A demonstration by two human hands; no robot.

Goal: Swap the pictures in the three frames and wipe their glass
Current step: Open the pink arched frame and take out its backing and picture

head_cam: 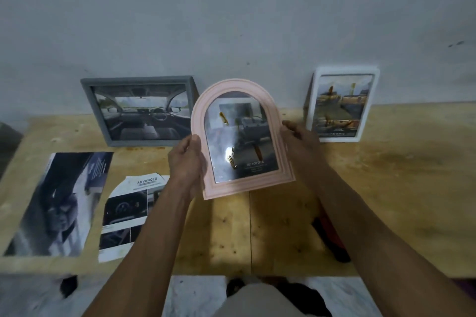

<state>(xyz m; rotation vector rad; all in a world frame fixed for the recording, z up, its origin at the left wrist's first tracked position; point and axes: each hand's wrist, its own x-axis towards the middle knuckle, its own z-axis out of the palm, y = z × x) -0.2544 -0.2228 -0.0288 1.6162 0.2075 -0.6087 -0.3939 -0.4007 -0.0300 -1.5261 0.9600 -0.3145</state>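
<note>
From the head camera, the person is holding the pink arched frame (242,139) up over the wooden tabletop (386,175), glass toward the camera. The left hand (186,159) is curling round the frame's left edge, thumb lying on the front moulding. The right hand (300,134) is clasping the right edge, fingers wrapped behind; so each grip is closed on the frame and nothing else. A car picture with Toyota lettering is showing through the glass, and gold tabs are appearing there too, though whether they are seen through the glass or mirrored in it I cannot tell.

The grey frame (140,110) is leaning against the wall at the back left, with a car-interior picture in it. The white frame (342,104) is standing at the back right, also against the wall. Two loose prints are lying flat on the left of the tabletop: a large dark print (59,203) and, just beside it, an arch-cut print (128,213) headed "Advanced". A dark red object (332,239) is lying on the tabletop, partly hidden by the right forearm; it may be a cloth, but it is too hidden to say.

The risks, as I judge them: the frame is hanging in the air by its edges only, so a loosened grip could drop it onto the wood and crack the glass. The left thumb is lying near the pane and could smear it.
</note>
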